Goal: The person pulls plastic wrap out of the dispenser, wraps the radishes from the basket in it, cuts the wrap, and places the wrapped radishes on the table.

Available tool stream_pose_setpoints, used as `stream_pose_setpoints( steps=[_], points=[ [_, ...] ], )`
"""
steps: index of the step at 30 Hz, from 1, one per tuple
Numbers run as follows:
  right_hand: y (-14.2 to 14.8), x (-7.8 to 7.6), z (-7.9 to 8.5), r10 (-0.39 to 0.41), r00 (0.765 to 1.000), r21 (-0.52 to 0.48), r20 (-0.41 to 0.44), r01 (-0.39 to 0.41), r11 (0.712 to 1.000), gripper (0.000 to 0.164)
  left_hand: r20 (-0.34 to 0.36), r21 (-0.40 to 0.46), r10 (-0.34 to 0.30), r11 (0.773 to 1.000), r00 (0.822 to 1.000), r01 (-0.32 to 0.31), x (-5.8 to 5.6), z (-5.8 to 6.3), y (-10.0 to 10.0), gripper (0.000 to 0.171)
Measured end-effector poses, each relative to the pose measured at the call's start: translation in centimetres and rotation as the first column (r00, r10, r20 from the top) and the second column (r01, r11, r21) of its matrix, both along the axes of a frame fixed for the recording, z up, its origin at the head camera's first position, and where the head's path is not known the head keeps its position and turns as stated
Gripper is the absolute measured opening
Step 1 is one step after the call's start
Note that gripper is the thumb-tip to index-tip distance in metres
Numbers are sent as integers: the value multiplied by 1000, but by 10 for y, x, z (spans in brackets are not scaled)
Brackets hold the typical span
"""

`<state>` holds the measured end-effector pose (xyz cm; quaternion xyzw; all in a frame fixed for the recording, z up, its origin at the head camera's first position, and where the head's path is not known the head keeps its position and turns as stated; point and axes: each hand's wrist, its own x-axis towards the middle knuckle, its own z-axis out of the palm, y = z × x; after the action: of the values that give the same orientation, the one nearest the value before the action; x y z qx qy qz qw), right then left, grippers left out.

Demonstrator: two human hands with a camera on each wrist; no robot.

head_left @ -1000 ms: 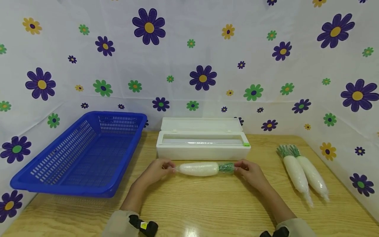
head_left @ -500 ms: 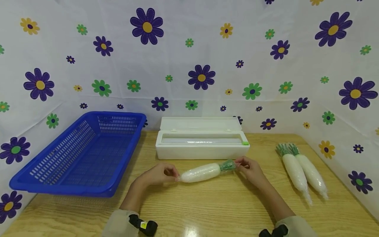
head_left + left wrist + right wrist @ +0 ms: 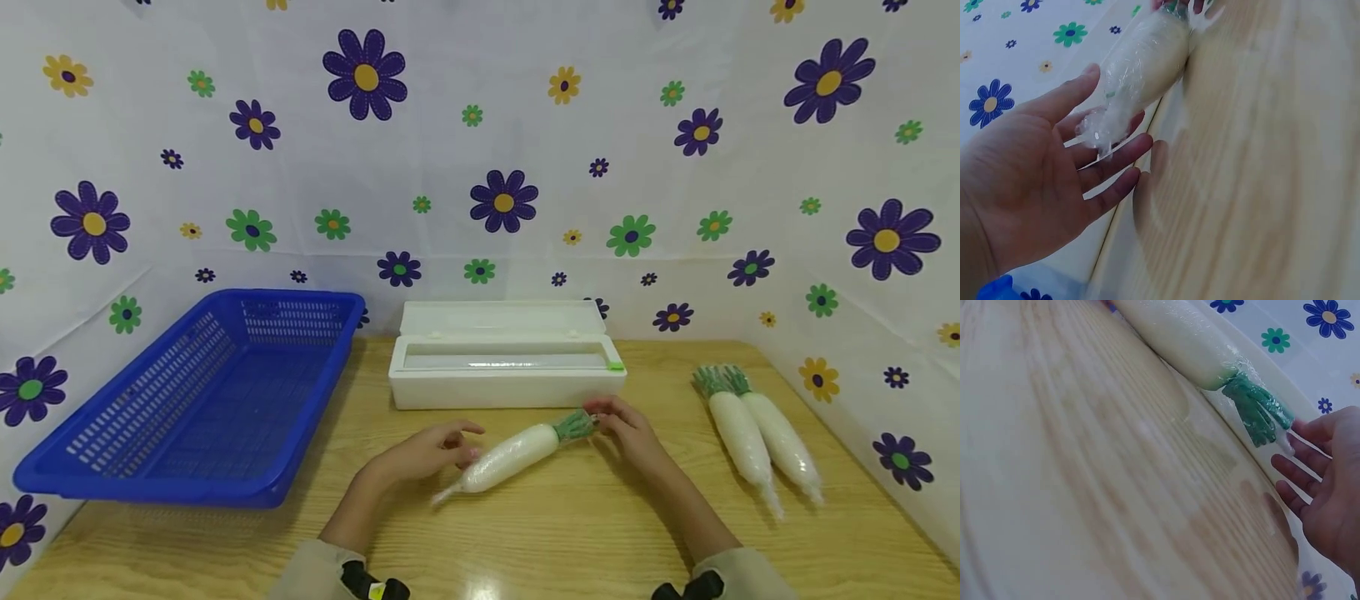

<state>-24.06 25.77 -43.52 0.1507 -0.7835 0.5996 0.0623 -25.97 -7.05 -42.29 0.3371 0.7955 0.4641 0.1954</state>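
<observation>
A white radish [image 3: 513, 457] wrapped in clear cling film lies slanted on the table, its green top [image 3: 575, 426] toward the right and its twisted film tail toward the lower left. My right hand [image 3: 626, 433] pinches the film end just past the green top [image 3: 1259, 411] between thumb and forefinger. At the other end, my left hand [image 3: 427, 450] is beside the radish's lower part, fingers spread. The left wrist view shows that hand [image 3: 1041, 169] with its fingers extended near the film tail [image 3: 1100, 128], not curled round it.
Behind the radish stands a white cling film box [image 3: 506, 390] with its lid raised and a roll inside. A blue plastic basket [image 3: 315, 417] is at the left. Two more wrapped radishes [image 3: 738, 437] lie on the wooden table [image 3: 600, 542] at the right.
The radish has turned, its tail end coming nearer and its green end staying by the right hand. My left hand has let go of the film tail and moved right along the radish.
</observation>
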Motion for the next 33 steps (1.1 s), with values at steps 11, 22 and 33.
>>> stream_pose_setpoints(
  steps=[11,22,33],
  points=[
    [-2,14,13,-188,971,202,-145,215,955,19,196,136,-140,984,970,115,14,2,34,41],
    [-29,80,44,-251,963,373,96,199,906,12,334,149,-259,964,906,220,40,4,55,53],
    [-32,100,34,-39,907,131,420,-18,991,43,389,112,-166,985,906,132,57,10,75,54]
  ],
)
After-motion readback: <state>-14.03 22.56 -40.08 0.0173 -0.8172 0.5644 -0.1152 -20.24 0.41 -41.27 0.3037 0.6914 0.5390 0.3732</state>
